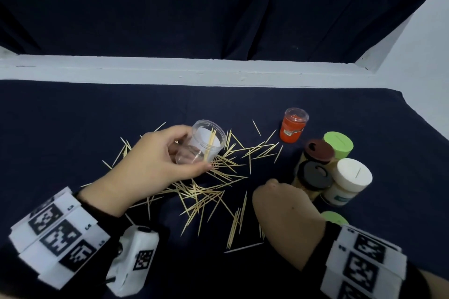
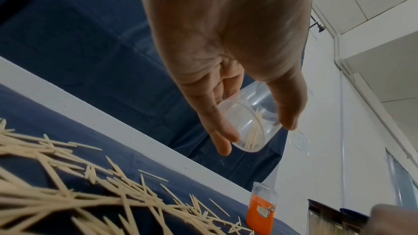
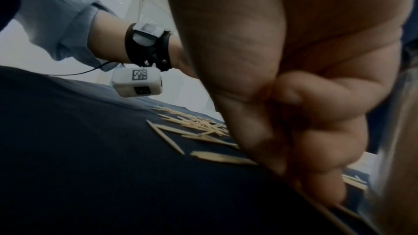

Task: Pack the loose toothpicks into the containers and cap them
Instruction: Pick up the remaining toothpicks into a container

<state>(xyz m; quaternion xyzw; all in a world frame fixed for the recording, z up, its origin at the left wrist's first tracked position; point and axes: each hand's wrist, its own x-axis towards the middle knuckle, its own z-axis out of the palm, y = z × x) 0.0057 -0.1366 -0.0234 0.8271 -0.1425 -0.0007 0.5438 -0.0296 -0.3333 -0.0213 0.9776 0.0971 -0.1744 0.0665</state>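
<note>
Above pile: left hand grips clear jar, few toothpicks inside; right hand fingers curled

Head view looks down; both wrist views sit low, sharing the toothpicks.

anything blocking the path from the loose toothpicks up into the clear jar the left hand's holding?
Nothing visible. The left hand holds the clear jar tilted just above the loose toothpicks, its mouth uncapped, a few toothpicks already inside. The capped containers stand off to the right, clear of that path.
</note>
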